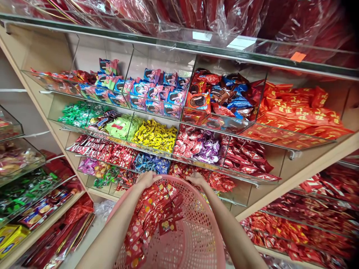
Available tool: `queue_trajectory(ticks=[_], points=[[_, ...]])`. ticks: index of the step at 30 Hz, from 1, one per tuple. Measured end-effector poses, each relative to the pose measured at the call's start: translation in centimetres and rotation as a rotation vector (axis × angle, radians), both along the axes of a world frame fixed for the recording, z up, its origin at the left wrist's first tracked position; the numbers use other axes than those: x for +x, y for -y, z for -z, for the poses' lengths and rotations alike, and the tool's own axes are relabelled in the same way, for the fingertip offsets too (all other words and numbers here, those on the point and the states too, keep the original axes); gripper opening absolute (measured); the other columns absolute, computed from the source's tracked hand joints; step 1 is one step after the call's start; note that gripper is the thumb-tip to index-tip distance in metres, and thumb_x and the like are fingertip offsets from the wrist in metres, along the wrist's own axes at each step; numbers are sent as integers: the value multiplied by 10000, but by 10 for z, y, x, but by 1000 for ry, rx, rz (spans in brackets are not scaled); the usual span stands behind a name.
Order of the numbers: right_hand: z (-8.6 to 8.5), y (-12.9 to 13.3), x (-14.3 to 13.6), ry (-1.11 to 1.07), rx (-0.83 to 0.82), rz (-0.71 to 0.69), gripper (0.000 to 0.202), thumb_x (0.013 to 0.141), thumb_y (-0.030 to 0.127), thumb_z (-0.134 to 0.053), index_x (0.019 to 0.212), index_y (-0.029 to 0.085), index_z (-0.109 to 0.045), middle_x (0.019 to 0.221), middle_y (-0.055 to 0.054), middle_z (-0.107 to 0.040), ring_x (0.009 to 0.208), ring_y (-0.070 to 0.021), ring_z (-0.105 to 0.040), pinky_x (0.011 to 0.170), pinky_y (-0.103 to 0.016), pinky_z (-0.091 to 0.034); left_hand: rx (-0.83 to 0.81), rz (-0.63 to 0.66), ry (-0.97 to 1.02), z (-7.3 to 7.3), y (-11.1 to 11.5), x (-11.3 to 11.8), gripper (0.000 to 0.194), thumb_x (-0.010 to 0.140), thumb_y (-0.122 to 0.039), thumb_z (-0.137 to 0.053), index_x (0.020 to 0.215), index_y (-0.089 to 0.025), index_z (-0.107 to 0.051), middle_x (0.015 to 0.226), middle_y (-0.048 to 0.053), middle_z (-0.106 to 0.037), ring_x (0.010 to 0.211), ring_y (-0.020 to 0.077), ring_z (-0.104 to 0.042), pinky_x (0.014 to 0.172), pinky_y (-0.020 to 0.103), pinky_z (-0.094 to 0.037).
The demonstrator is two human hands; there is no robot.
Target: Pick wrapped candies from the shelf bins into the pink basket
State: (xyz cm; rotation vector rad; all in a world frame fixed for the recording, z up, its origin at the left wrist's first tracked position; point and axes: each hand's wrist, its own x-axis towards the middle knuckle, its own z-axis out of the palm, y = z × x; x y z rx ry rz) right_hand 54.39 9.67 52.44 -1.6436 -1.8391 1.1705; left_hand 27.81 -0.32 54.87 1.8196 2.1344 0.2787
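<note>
A pink perforated plastic basket point(200, 224) is tilted in front of the shelves, its far rim against the lower tiers. My left hand point(147, 179) is closed on the rim at the far left side. On the same rim, a little to the right, my right hand point(197, 180) is closed too. Many small red packets with orange fruit prints point(151, 209) lie heaped along the basket's left side, and one packet point(167, 226) rests nearer its middle. Blue-wrapped candies point(153, 163) fill a clear compartment just beyond the rim, between my hands.
Clear shelf bins hold yellow candies point(155, 136), red-and-purple candies point(199, 145), cookie packs point(153, 93) and orange-red packets point(297, 108). Glass edges point(179, 43) run across above. More stocked shelves stand at left point(25, 190) and right point(308, 228).
</note>
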Motion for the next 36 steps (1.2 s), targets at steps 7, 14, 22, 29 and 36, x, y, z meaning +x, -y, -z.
queue_trajectory(ticks=[7,14,22,29,36], points=[[-27,11,21,-290,-336,57,218,735,379,-587,734,174,-512,555,2,-566,518,-104,-578,557,-229,-517,8,2,15,0,-1,1,628,689,-770,-298,741,-238,-626,792,62,-679,767,237,-627,635,270,-406],[-49,42,30,-585,-345,-3,292,698,372,-658,822,206,-452,675,18,-584,649,-99,-622,591,-179,-495,-16,10,7,-2,-1,1,611,701,-754,-305,728,-239,-633,784,69,-680,764,248,-627,622,278,-406],[-48,113,28,-444,-383,-370,321,667,427,-643,792,209,-442,664,47,-563,620,-111,-581,607,-227,-454,-20,15,3,0,-2,1,601,713,-741,-312,742,-236,-637,774,61,-676,785,237,-632,629,260,-403],[-11,136,10,-116,-157,-636,242,639,298,-655,735,188,-462,699,35,-534,626,-100,-480,543,-201,-369,-11,-5,9,1,-1,3,594,715,-737,-317,739,-234,-633,788,57,-679,790,239,-631,651,273,-413],[11,147,-6,226,219,-852,299,598,202,-665,816,196,-460,870,16,-519,773,-130,-497,634,-220,-387,-25,-13,16,-1,0,3,602,711,-744,-310,752,-238,-633,800,56,-683,788,227,-627,667,270,-412]])
